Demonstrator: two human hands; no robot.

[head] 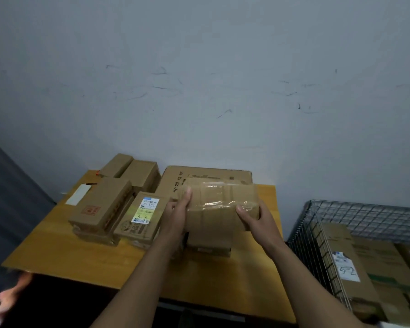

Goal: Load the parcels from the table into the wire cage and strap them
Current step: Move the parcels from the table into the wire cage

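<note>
Over the right half of the table (81, 252), which way is that taped parcel (220, 204) lying? — packer1

Long axis runs left to right, pretty much level and in line with the table's far edge. The taped face tips up toward the camera. It's held clear of the table, right above a smaller box (208, 245) and in front of the big flat carton (206, 174) by the wall. — cagefan

And the hands? — packer1

One at each short end. The left hand (175, 214) clamps the left end, thumb up on top. The right hand (253, 216) holds the right end, thumb on the near face. The other fingers go round behind, so I can't see them. Off to the right, the wire cage (365, 209) sits just beside the table with cartons in it, including a carton marked 5-2 (346, 263). More boxes are stacked on the table's left, with a parcel labelled 3-3 (142, 216) among them. — cagefan
</note>
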